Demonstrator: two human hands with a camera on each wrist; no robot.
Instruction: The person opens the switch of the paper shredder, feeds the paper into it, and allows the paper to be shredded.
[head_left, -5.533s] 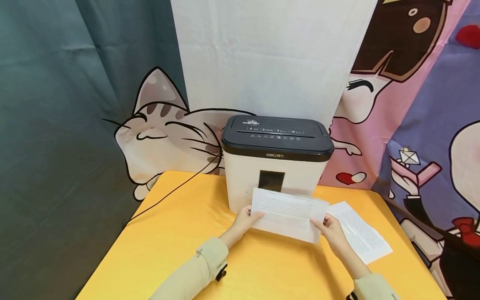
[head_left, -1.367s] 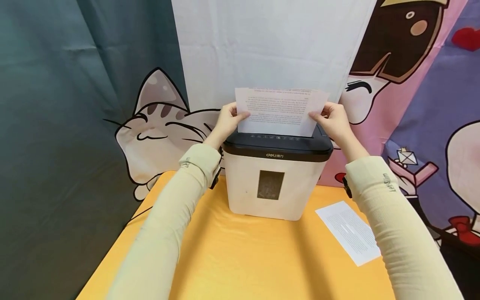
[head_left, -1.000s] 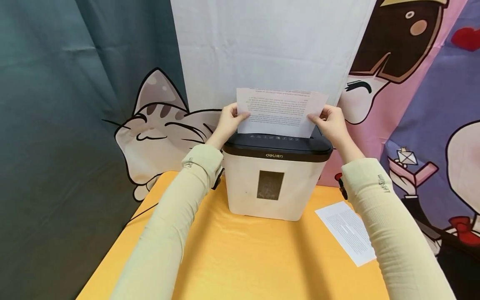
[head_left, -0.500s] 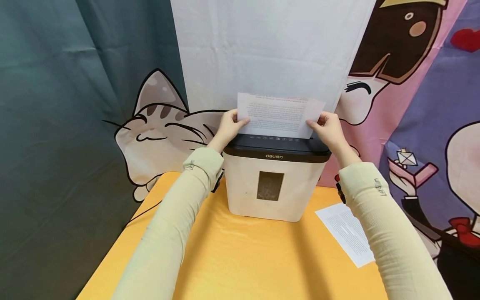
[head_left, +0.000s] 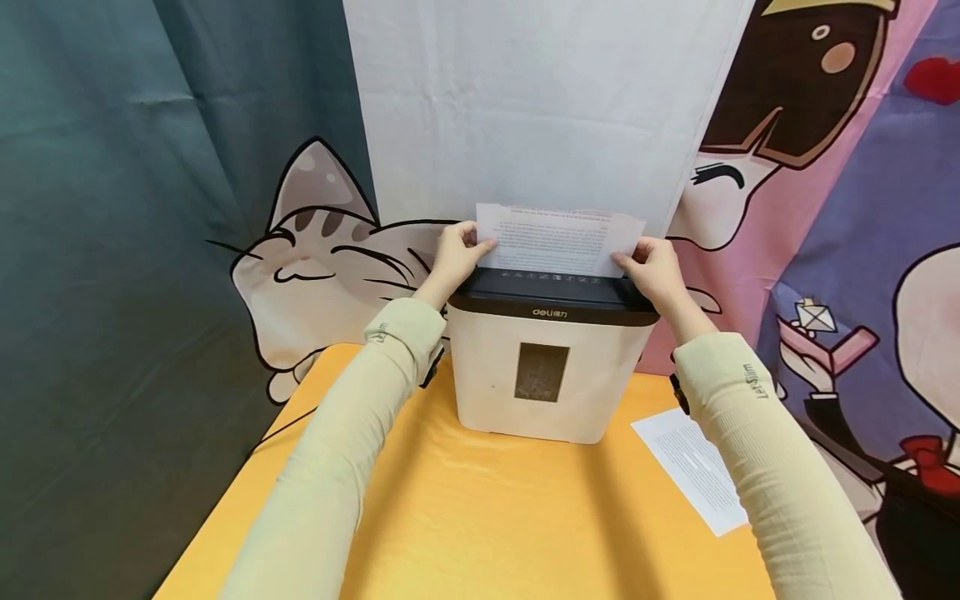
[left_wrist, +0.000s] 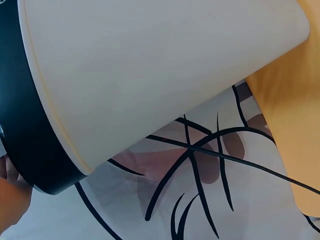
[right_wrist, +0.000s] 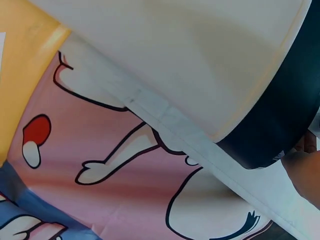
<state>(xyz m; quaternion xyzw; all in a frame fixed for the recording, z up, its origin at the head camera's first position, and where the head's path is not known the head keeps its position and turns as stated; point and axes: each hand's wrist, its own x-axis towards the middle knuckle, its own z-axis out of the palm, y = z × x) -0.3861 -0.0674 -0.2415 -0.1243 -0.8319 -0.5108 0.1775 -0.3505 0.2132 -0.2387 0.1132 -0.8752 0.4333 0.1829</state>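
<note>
A printed sheet of paper (head_left: 555, 242) stands upright in the head view, its lower edge at the slot in the dark top of a white paper shredder (head_left: 480, 367). My left hand (head_left: 456, 260) pinches the sheet's left edge between thumb and fingers. At the right edge, my right hand (head_left: 654, 268) pinches it the same way, slightly lower. In the left wrist view, part of my left hand (left_wrist: 11, 197) shows beside the shredder's dark lid (left_wrist: 40, 110). The right wrist view shows part of my right hand (right_wrist: 304, 170) by the lid's other end.
Another printed sheet (head_left: 693, 467) lies on the yellow table (head_left: 480, 517), right of the shredder, partly behind my right sleeve. A black cord (head_left: 288, 427) runs off the table's left side. Behind hangs a printed curtain (head_left: 525, 108).
Earlier both hands held the sheet low before the shredder; then they raised it over the lid. Over the last second the sheet has sunk into the slot, both hands moving down with it.
</note>
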